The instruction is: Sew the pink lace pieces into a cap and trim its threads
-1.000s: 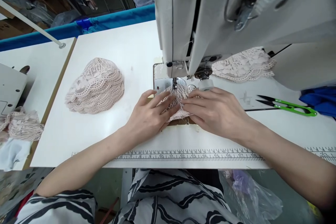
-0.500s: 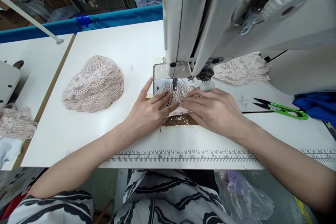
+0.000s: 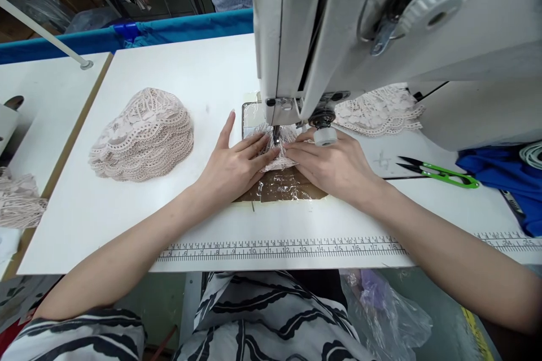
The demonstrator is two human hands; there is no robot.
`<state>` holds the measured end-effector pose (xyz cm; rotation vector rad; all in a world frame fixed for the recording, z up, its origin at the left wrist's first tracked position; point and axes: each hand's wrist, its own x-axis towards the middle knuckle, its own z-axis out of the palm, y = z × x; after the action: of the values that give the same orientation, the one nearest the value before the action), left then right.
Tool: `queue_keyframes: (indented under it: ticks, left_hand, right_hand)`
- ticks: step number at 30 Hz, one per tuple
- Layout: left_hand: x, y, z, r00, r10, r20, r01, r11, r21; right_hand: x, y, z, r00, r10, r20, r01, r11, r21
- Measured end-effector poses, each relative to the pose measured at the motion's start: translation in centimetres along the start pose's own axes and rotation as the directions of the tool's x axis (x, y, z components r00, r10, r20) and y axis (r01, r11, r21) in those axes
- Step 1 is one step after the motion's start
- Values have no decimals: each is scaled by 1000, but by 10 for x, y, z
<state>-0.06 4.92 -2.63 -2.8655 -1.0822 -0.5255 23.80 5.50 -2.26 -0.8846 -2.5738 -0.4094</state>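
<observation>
A piece of pale pink lace (image 3: 277, 163) lies under the presser foot (image 3: 276, 134) of the sewing machine (image 3: 292, 39). My left hand (image 3: 237, 169) rests flat on its left side, fingers stretched out and thumb apart. From the right, my right hand (image 3: 332, 163) lies over the lace with its fingers extended and close together, the tips near the foot. Its fingers partly hide the lace edge. Just below the lace, brown tape (image 3: 282, 189) covers the machine bed.
A stack of lace pieces (image 3: 141, 135) sits to the left. More lace (image 3: 381, 110) lies behind the machine head. Green thread snips (image 3: 440, 172) and blue cloth (image 3: 486, 169) are at right. A printed ruler (image 3: 271, 251) runs along the front edge.
The lace has moved away from me under the presser foot, with both hands following, and more brown tape shows. The whole view has shifted slightly.
</observation>
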Motion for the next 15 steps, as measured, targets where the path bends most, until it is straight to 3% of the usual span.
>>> queue_keyframes:
  ticks: [6,10,15]
  left_hand:
    - [-1,-2,3,1000,-17,-4,17,1000,11]
    - [2,0,3,997,-75,-9,74,995,-60]
    - [12,-2,-2,967,-250,46,249,901,-356]
  right_hand:
    - [1,0,4,1000,15,5,-15,1000,5]
    - [-1,-1,3,999,48,-20,-45,991,130]
    - [2,-3,2,948,311,71,-318,906,281]
